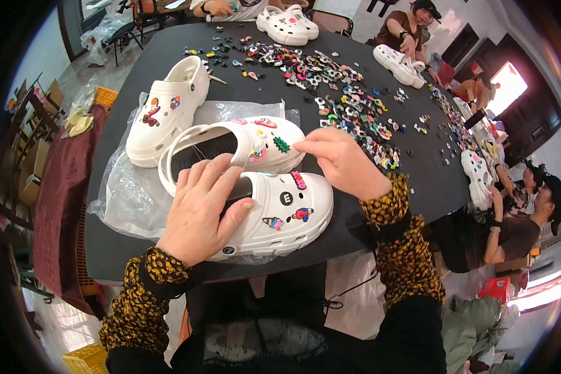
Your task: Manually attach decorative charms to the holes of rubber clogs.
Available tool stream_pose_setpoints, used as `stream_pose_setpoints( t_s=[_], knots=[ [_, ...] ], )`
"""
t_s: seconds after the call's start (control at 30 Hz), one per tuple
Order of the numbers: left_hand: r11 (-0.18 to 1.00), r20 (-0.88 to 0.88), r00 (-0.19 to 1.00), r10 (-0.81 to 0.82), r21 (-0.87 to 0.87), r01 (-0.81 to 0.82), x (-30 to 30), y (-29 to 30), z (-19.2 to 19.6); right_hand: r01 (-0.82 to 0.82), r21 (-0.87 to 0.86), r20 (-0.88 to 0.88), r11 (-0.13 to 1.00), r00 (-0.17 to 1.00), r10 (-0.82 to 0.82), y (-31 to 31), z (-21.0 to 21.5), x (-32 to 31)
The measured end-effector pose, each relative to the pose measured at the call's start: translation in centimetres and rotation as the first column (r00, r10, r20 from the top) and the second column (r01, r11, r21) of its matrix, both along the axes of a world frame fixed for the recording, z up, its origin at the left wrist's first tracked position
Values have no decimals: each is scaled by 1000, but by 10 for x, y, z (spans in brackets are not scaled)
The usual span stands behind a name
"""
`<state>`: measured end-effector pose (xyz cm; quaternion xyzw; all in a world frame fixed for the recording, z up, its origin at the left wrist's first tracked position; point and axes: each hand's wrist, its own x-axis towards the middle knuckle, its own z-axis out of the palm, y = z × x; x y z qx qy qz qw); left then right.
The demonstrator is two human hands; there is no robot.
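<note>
Holding: the left hand (201,209) is pressing down on the near white clog (274,215), fingers spread flat over its opening and thumb lying along the upper (not closed around anything).
Pinching: the right hand (340,161) is hovering over the middle clog (230,149), thumb and forefinger tips drawn together beside the green spiky charm (282,144); whether something tiny is sitting between them, I cannot tell.
Look of the near clog: chunky white sole, rounded toe pointing right, carrying a pink charm (298,180), a black round charm (286,199), a red-and-blue one (302,214) and a cone-shaped one (272,222).
Place: the near clog is lying at the near edge of the black table (168,255), touching the middle clog just beyond it, directly under the left palm and just below the right fingertips.
Underlay: both are resting partly on a clear plastic bag (128,199).
Far left: a third white clog (167,109) is lying tilted, with a few charms on its toe.
Spread: loose charms (330,93) are scattering across the far right of the table (too small to tell apart).
Others: people at the far and right edges are handling white clogs of their own.
Hidden: the left hand is covering the near clog's opening and heel strap; dark fisheye corners are cutting off the room.
</note>
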<state>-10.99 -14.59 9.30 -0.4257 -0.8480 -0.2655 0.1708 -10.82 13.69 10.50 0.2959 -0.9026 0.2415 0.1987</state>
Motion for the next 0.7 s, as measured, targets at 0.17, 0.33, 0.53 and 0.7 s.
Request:
stream_pose_setpoints(
  t_s=[0.17,0.33,0.53,0.7],
  knots=[
    [1000,-1,1000,12,-12,-12,2,-3,-1,86,-206,97,975,993,-67,1,-13,20],
    [999,-24,1000,16,-30,-17,3,-2,0,85,-421,167,903,986,-14,8,-19,12],
    [999,-10,1000,14,-46,-14,3,0,-4,209,-743,380,636,914,142,14,-30,-12],
    [1000,13,1000,6,-13,-5,2,5,-1,246,-761,409,601,900,149,34,-50,-16]
  ],
)
